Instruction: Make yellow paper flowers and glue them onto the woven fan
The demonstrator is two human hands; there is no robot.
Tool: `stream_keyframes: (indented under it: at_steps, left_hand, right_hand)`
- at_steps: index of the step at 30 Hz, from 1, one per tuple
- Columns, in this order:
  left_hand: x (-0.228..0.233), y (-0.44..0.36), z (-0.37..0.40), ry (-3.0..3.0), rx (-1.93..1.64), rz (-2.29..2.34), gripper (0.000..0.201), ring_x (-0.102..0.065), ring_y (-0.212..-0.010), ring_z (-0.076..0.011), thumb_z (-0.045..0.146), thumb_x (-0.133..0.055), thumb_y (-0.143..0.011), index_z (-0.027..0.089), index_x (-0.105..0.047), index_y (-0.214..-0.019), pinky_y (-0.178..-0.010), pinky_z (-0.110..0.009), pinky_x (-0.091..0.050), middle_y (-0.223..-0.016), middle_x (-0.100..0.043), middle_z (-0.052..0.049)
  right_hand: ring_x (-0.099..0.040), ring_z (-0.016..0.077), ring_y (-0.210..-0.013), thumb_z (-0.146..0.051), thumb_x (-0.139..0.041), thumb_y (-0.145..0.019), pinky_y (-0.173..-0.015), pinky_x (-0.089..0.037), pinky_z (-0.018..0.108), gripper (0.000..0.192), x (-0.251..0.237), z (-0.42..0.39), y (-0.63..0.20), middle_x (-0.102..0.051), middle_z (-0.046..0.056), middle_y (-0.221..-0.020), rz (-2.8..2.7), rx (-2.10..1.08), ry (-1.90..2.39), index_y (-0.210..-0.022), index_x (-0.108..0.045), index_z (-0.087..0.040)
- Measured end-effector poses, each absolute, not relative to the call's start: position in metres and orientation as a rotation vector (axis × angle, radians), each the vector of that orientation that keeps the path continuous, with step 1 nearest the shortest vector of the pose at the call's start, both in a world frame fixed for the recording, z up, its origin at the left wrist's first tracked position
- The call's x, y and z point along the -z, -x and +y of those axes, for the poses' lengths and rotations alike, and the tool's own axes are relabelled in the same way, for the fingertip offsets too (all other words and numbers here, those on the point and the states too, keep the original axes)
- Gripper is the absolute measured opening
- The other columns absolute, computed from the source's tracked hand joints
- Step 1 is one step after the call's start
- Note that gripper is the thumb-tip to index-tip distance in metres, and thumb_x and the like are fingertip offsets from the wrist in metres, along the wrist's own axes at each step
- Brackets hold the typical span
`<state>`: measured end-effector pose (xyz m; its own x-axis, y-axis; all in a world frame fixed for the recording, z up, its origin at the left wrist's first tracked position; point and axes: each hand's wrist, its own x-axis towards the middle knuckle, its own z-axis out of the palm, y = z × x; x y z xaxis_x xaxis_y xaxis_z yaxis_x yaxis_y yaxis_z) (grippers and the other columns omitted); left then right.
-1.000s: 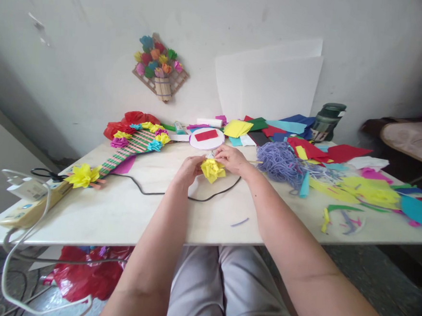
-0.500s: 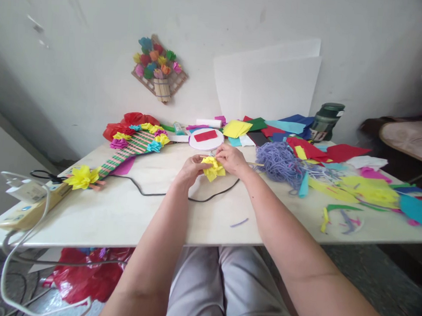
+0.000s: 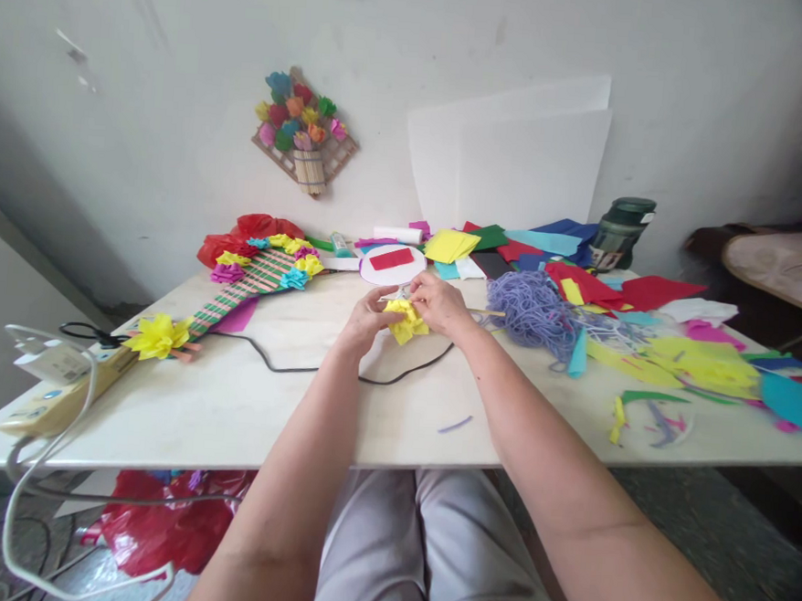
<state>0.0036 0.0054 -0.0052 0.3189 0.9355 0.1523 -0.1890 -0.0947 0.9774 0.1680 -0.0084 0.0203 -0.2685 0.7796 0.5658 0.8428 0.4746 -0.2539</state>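
A ruffled yellow paper flower (image 3: 406,324) is held just above the middle of the white table. My left hand (image 3: 367,320) is closed on its left side, thumb and fingers pinching the petals. At the upper right edge of the flower, the fingers of my right hand (image 3: 437,304) are pinched together on it. A thin wooden stick (image 3: 488,312) sticks out to the right from behind my right hand; I cannot tell how it is gripped. Beneath the hands a black cord (image 3: 410,372) curves across the tabletop.
Purple yarn (image 3: 530,308) lies right of my hands, with coloured paper pieces (image 3: 699,364) beyond. A flower-trimmed striped woven piece (image 3: 247,285) lies left, near a power strip (image 3: 68,398). Behind are a white oval with a red rectangle (image 3: 391,260) and a dark jar (image 3: 622,234).
Both hands stay at nearly the same spot with the yellow flower. The fingers of my left hand have shifted slightly upward and spread a little along its edge.
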Motion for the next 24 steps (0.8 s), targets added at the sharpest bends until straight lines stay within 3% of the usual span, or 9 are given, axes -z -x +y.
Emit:
stream_keyframes:
  at_steps: [8, 24]
  left_hand:
    - [0.0044, -0.0041, 0.0043, -1.3, -1.086, 0.769, 0.048, -0.061, -0.068, -0.014, 0.018, -0.079, -0.046, 0.013, -0.067, -0.092, -0.068, -0.028, -0.046, -0.078, -0.067, -0.002]
    - [0.0071, -0.002, 0.0069, -1.287, -1.106, 0.755, 0.044, -0.061, -0.065, -0.0138, 0.018, -0.08, -0.046, 0.013, -0.068, -0.088, -0.068, -0.028, -0.046, -0.074, -0.068, -0.003]
  right_hand:
    - [-0.057, 0.0155, -0.079, -0.016, -0.053, -0.077, -0.059, -0.036, 0.026, 0.016, -0.0233, -0.0117, -0.1685, -0.063, 0.002, -0.106, -2.136, 0.116, 1.335, -0.073, -0.067, -0.022]
    - [-0.058, 0.0143, -0.078, -0.016, -0.058, -0.076, -0.062, -0.039, 0.025, 0.013, -0.0219, -0.0078, -0.1715, -0.064, 0.001, -0.1, -2.13, 0.067, 1.283, -0.075, -0.069, -0.023]
